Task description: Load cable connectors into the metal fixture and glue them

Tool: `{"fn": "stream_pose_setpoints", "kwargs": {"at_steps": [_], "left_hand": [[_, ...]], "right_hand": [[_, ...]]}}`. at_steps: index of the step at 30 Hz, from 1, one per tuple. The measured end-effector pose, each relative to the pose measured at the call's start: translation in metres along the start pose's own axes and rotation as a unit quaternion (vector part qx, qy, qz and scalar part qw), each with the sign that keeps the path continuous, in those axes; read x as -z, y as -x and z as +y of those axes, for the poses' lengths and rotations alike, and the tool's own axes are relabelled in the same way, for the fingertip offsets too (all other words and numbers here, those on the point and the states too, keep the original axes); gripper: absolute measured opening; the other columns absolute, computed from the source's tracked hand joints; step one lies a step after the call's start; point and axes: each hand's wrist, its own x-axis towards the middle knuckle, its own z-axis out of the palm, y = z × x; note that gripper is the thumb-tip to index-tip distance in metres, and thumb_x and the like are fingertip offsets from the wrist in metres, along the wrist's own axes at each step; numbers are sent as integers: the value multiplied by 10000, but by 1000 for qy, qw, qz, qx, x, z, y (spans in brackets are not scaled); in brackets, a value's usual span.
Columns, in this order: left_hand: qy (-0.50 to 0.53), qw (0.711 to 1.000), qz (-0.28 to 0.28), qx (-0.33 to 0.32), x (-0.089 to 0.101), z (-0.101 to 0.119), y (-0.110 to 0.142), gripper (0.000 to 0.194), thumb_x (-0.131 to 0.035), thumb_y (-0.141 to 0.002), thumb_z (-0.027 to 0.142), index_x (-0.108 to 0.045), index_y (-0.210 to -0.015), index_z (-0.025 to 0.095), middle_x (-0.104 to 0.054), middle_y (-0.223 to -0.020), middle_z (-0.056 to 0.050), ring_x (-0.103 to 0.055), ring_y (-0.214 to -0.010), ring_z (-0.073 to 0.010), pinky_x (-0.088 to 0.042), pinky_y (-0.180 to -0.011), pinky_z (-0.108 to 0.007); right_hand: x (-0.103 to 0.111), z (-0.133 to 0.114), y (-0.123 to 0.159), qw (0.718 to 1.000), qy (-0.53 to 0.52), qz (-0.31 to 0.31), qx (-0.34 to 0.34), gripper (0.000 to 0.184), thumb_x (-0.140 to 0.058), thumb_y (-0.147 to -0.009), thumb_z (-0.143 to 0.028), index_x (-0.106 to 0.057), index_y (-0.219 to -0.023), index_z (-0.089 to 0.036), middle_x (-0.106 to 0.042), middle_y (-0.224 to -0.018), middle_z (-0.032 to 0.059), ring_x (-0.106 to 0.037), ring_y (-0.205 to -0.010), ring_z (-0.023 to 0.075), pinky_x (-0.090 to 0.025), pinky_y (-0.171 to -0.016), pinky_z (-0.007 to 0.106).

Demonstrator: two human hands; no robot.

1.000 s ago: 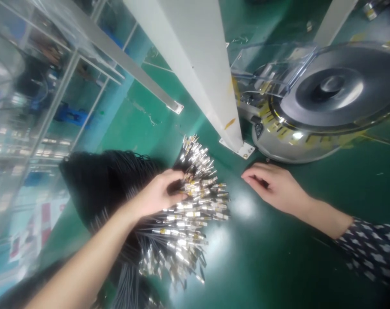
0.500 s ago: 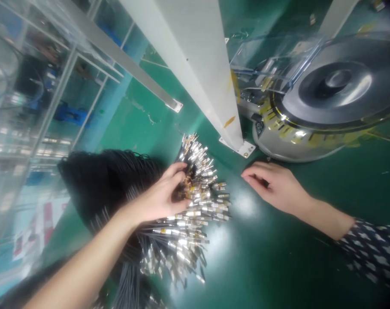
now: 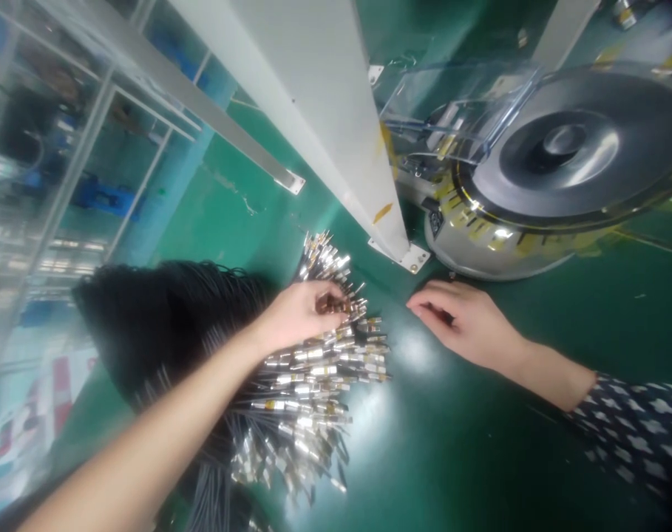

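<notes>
A large bundle of black cables point(image 3: 163, 318) lies on the green table, with many shiny metal connectors point(image 3: 318, 384) fanned out at its right end. My left hand point(image 3: 296, 314) reaches over the cables into the upper part of the fan. Its thumb and fingers are closed around the metal ends of a few cable connectors; the exact number is hidden. My right hand point(image 3: 469, 321) rests on the table to the right of the fan, apart from it. The right thumb and forefinger meet at their tips, and nothing shows between them.
Behind the hands, a grey-white post point(image 3: 313, 125) is bolted to the green tabletop point(image 3: 413, 443). A round machine point(image 3: 562, 170) with yellow marks on its rim stands at the upper right, beside a clear plastic cover point(image 3: 469, 111). A thinner metal bar point(image 3: 241, 140) slants down at the left.
My left hand has moved slightly right and further over the connectors, and its fingers have closed from a spread grip. My right hand keeps its pose. The whole view has shifted a little.
</notes>
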Motion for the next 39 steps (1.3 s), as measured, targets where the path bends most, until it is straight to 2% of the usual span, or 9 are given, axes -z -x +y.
{"fn": "stream_pose_setpoints", "kwargs": {"at_steps": [9,14,17,20,23,25,29,32,39], "left_hand": [[-18,996,-23,-85,16,-3,29,308,-568,-936,452,-759,-1043,234,-619,-946,-31,-594,-711,-136,-477,-619,-292],[-68,986,136,-62,9,8,45,535,-580,-892,595,-654,-1252,206,-539,-1256,-105,-607,-1085,-265,-511,-990,-450],[-147,962,221,-61,-15,32,74,691,-598,-877,604,-494,-1419,188,-462,-1417,-161,-518,-1266,-347,-432,-1087,-531],[-251,956,130,-81,-63,58,88,543,-596,-903,419,-526,-1385,181,-530,-1403,-180,-463,-1328,-403,-379,-1099,-596],[-335,937,95,-37,-109,67,69,551,-445,-891,98,-468,-1441,114,-481,-1482,-192,-361,-1416,-398,-232,-1182,-610],[-353,928,116,-23,-120,66,46,557,-337,-880,7,-498,-1407,85,-504,-1458,-195,-343,-1423,-371,-160,-1203,-604],[-347,927,140,-29,-89,64,19,362,-391,-861,19,-666,-1076,117,-664,-1109,-169,-472,-1256,-387,-347,-1071,-598],[-342,924,172,3,-53,69,23,278,-506,-714,-15,-656,-881,148,-620,-828,-100,-557,-1084,-364,-465,-909,-485],[-190,963,192,15,-15,70,33,67,-597,-736,86,-648,-762,122,-478,-606,24,-506,-668,-146,-451,-741,-329]], "right_hand": [[2,0,-1,1000,-3,-1,5,162,-517,-964,-158,-668,-932,-207,-703,-871,24,-625,-702,156,-475,-640,282],[4,-3,-1,1000,24,-1,-10,153,-548,-934,-161,-684,-885,-211,-713,-886,27,-620,-704,159,-470,-662,286],[4,-4,0,999,32,-6,-19,138,-566,-919,-171,-696,-887,-200,-715,-908,34,-618,-699,159,-466,-653,284],[2,-4,0,999,43,-7,-27,146,-558,-913,-174,-697,-880,-204,-703,-876,26,-605,-679,156,-454,-639,279],[1,-5,0,998,56,2,-30,154,-550,-904,-169,-693,-857,-204,-689,-846,22,-597,-678,158,-446,-654,283],[0,-5,0,998,62,6,-33,147,-554,-901,-169,-691,-856,-196,-687,-857,25,-598,-698,162,-444,-675,287],[0,-3,0,998,62,11,-30,131,-571,-904,-188,-692,-853,-188,-667,-833,28,-594,-722,171,-440,-702,291],[0,0,1,998,51,11,-33,118,-585,-894,-190,-699,-864,-188,-665,-817,19,-580,-683,163,-441,-690,294],[0,4,1,999,15,23,-25,125,-587,-881,-199,-706,-847,-186,-658,-748,9,-595,-697,178,-457,-725,322]]}}
